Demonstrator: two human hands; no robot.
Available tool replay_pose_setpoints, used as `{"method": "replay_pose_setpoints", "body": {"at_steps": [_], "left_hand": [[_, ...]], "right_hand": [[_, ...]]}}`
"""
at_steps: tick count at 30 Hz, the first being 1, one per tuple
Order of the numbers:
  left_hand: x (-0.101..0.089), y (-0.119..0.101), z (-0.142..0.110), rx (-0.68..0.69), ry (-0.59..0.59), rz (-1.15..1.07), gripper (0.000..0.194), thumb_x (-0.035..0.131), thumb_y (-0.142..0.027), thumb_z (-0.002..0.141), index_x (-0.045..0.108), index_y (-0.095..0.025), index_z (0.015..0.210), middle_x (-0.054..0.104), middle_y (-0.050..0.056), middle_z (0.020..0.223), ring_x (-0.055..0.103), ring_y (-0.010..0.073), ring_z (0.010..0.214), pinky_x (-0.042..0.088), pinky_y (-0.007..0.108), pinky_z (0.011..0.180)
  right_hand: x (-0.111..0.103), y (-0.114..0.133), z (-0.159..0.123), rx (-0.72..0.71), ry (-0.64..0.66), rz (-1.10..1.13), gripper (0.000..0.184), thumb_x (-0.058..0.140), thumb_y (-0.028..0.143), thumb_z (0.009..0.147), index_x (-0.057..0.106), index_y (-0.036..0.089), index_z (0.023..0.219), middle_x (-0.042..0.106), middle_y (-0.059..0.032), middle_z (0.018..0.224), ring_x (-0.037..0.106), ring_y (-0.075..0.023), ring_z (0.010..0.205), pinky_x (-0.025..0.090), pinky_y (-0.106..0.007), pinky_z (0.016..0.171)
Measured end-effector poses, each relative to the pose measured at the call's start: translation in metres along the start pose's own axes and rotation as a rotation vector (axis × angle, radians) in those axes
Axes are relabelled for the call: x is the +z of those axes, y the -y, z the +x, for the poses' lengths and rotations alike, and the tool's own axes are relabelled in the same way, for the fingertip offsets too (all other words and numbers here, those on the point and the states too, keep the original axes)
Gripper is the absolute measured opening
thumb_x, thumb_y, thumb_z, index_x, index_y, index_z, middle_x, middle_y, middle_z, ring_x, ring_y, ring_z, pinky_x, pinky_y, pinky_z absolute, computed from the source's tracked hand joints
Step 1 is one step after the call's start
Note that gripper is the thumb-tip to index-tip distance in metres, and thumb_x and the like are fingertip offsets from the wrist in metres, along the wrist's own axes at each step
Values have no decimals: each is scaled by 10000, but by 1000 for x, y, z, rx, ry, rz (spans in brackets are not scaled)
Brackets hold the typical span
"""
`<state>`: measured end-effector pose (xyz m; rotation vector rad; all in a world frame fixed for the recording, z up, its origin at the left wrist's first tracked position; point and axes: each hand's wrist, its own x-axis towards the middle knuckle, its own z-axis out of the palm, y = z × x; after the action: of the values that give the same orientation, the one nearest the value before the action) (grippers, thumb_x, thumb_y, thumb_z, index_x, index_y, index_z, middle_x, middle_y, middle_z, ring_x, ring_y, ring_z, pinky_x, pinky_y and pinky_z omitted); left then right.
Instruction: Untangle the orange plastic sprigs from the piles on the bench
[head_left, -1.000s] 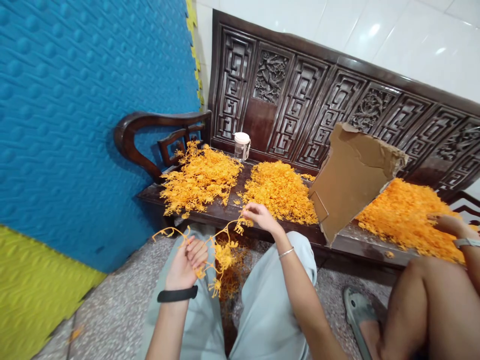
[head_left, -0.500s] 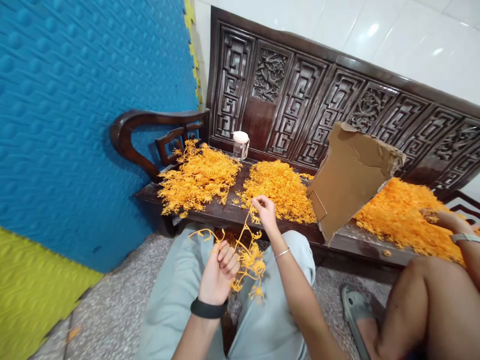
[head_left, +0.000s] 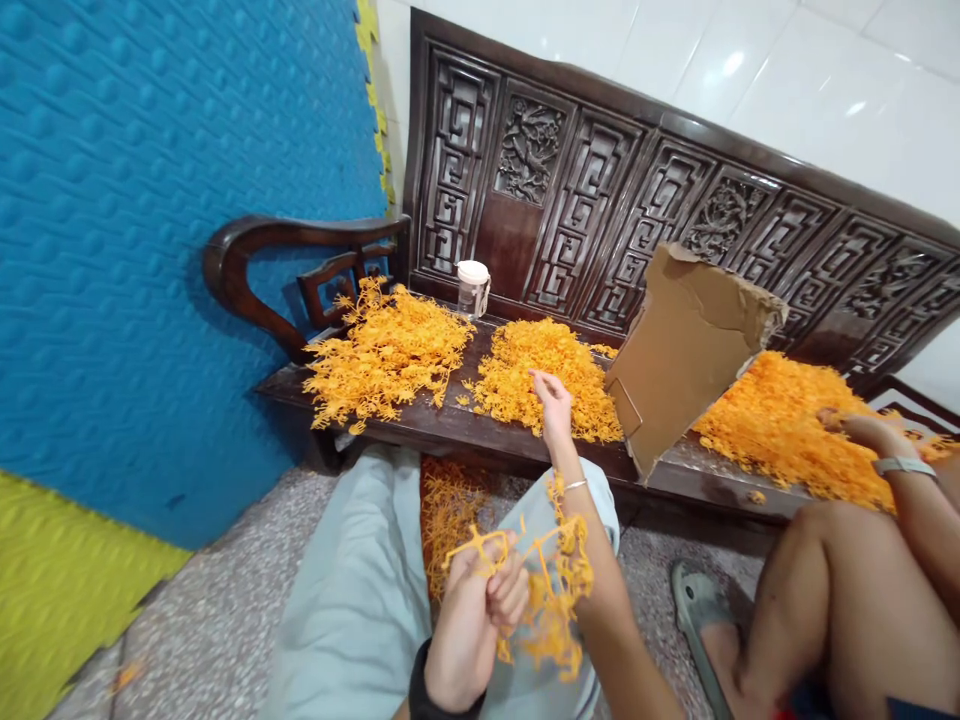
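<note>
My left hand (head_left: 484, 605), low over my lap, is closed around a bunch of orange plastic flower sprigs (head_left: 551, 600). Thin branched stems stick out above its fist, and the bunch hangs on its right side, blurred by motion. My right hand (head_left: 555, 400) is over the front of the middle pile of orange plastic pieces (head_left: 517, 370). Its thumb and fingers are pinched together; whatever is between them is too small to make out. Left of it lies a bushier pile of orange sprigs (head_left: 390, 345) on the dark wooden bench (head_left: 480, 428).
A cardboard sheet (head_left: 686, 340) stands on the bench, right of the middle pile. Beyond it, a co-worker's hand (head_left: 862, 430) touches another orange pile (head_left: 787, 430). Behind the piles stands a lidded cup (head_left: 472, 290). Orange stems (head_left: 446, 520) lie below, between my knees.
My left hand has moved right and down toward me with the bunch. My right hand has come away from the sprig it was pulling and shifted right over the middle pile.
</note>
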<state>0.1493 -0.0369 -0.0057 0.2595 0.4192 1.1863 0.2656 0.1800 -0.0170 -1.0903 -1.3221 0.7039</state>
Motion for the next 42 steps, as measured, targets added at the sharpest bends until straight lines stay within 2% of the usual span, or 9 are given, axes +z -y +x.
{"method": "replay_pose_setpoints", "body": {"at_steps": [5, 10, 14, 20, 26, 28, 32, 36, 42], "left_hand": [[-11, -14, 14, 68, 2, 98, 461, 634, -374, 672, 304, -164, 429, 154, -93, 390, 76, 29, 344, 123, 168, 325], [-24, -44, 21, 61, -72, -78, 447, 404, -313, 835, 307, -160, 426, 70, -90, 428, 29, 54, 363, 103, 175, 313], [-31, -69, 23, 74, -130, -205, 492, 176, -239, 893, 284, -165, 419, 22, -77, 461, 43, 71, 346, 72, 197, 312], [-48, -92, 24, 180, -175, -222, 467, 174, -179, 884, 233, -172, 421, 2, -71, 469, 85, 70, 305, 57, 210, 307], [-65, -104, 25, 247, -184, -231, 448, 201, -170, 878, 224, -178, 431, 53, -69, 425, 120, 71, 289, 71, 219, 295], [-70, -106, 26, 244, -165, -244, 445, 205, -170, 877, 214, -182, 433, 58, -68, 417, 119, 73, 289, 79, 219, 291], [-79, -109, 29, 218, -171, -297, 442, 209, -171, 881, 209, -183, 439, 81, -68, 401, 119, 71, 287, 99, 213, 279], [-86, -110, 30, 236, -204, -329, 437, 210, -161, 885, 227, -182, 449, 137, -66, 379, 156, 68, 279, 133, 210, 272], [-94, -120, 27, 293, -257, -316, 431, 217, -147, 881, 221, -183, 452, 189, -61, 350, 203, 68, 270, 167, 207, 271]], "right_hand": [[18, -12, -2, -109, 199, -147, 299, 495, 385, 751, 650, 166, 883, 575, -46, 806, 464, -137, 741, 373, -261, 712], [32, -25, 1, -120, 218, -300, 256, 548, 317, 726, 648, 150, 893, 552, -39, 748, 439, -116, 624, 381, -250, 657], [39, -31, 1, -90, 228, -339, 220, 563, 276, 715, 636, 156, 884, 558, -43, 805, 474, -115, 654, 397, -249, 689], [47, -38, 1, -37, 315, -360, 178, 541, 203, 716, 631, 149, 860, 575, -60, 893, 510, -119, 715, 416, -261, 724], [48, -33, -5, -28, 355, -273, 264, 539, 240, 727, 601, 184, 978, 524, -61, 1085, 505, -131, 906, 400, -267, 819], [50, -28, -9, 41, 444, -188, 279, 494, 312, 770, 590, 189, 1001, 540, -57, 1077, 508, -133, 923, 415, -255, 785], [53, -18, -20, 255, 819, -57, 387, 400, 441, 811, 565, 179, 1044, 566, -64, 1056, 545, -124, 866, 433, -223, 685], [51, -7, -30, 303, 1111, -8, 456, 415, 504, 783, 576, 153, 1026, 614, -61, 906, 567, -100, 748, 429, -227, 721], [33, 15, -34, 254, 1189, 34, 389, 543, 451, 722, 585, 153, 969, 610, -35, 829, 560, -99, 725, 429, -224, 707]]}}
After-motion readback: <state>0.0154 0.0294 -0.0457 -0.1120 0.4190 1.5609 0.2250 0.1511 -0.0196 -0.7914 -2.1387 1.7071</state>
